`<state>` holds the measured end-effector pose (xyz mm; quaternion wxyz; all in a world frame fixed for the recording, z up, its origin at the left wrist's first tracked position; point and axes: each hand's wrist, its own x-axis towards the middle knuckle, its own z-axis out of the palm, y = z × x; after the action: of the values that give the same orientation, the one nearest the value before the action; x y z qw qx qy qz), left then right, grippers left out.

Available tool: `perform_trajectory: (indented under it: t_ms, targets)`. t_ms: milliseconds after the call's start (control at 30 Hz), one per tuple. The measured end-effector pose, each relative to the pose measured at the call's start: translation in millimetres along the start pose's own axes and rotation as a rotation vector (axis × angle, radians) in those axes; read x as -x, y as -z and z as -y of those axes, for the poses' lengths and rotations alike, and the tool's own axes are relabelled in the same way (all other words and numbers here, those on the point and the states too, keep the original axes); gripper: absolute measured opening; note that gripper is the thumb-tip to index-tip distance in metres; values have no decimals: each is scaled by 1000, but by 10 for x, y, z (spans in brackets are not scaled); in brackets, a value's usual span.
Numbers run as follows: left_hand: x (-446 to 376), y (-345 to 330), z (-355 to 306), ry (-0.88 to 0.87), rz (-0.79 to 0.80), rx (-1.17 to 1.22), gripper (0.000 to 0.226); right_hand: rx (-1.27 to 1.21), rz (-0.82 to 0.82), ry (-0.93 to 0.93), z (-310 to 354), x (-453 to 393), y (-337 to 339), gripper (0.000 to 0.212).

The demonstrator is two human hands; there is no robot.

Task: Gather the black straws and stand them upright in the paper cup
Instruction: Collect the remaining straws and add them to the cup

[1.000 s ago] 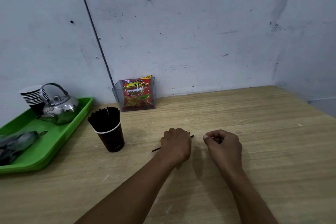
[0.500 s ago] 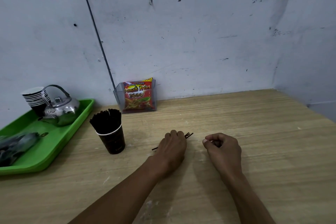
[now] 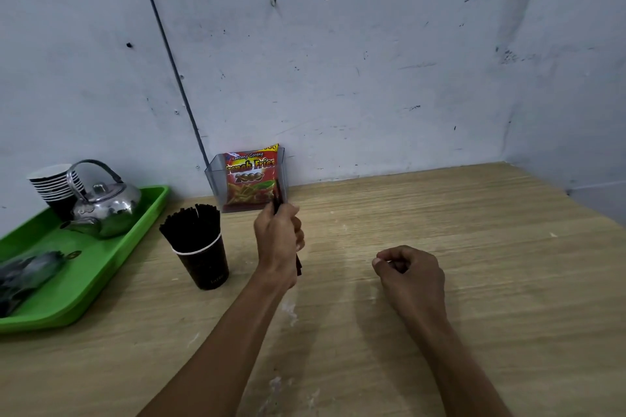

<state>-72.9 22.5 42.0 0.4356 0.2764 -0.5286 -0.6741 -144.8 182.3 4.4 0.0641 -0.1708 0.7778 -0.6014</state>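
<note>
bare forearms, no sleeves, bare hands

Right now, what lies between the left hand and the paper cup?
Nothing: in the head view only bare table separates the left hand, gripping straws, from the cup.

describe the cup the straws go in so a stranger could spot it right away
Start at the green plastic tray on the wooden table's left side. Just right of it, on bare wood, stands a dark paper cup with a white rim. Unlike the stacked cups on the tray, it bristles with black straws.
</note>
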Motion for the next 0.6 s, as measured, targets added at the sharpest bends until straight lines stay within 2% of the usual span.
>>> perform_trajectory:
  t_ms: [133,367,467,600]
  targets:
    - [81,7,64,-69,-67,66,43,24,4,14,-8,-1,-7,4]
    - [199,96,435,-149,68,-220,40,31,6,49,4,6,-9,4]
    - [213,117,480,-149,101,-274,40,1,46,167,84,40,-23,7]
    - [242,157,482,-172,129,-255,39,81,283,460,289,160,-171,29]
